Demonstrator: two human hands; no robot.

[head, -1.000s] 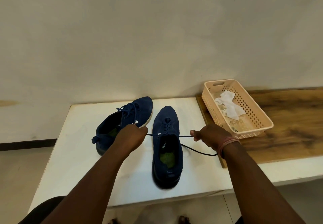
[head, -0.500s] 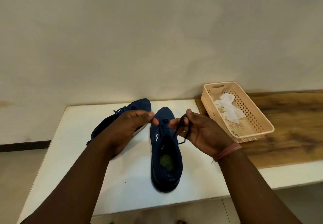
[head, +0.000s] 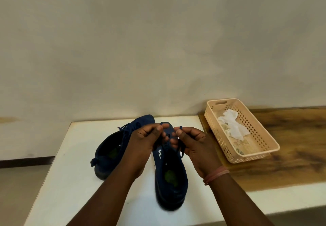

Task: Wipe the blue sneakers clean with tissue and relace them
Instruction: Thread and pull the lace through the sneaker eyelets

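Two blue sneakers rest on a white table [head: 74, 178]. The right sneaker [head: 170, 178] points away from me, heel towards me, with a green insole showing. The left sneaker [head: 112, 148] lies angled to its left, its laces in place. Over the right sneaker's toe end, my left hand [head: 146, 143] and my right hand [head: 192, 146] each pinch an end of its dark blue lace [head: 180, 127], fingertips nearly touching. The hands hide most of the lace and the eyelets.
A beige perforated plastic basket [head: 261, 134] with crumpled white tissue [head: 232, 125] stands to the right on a wooden board [head: 291, 146]. A plain wall rises right behind the table. The floor lies beyond the table's left edge.
A second ago my hands were apart, pulling the lace taut sideways across the right sneaker. They have since come together above its toe end, each holding a lace end.
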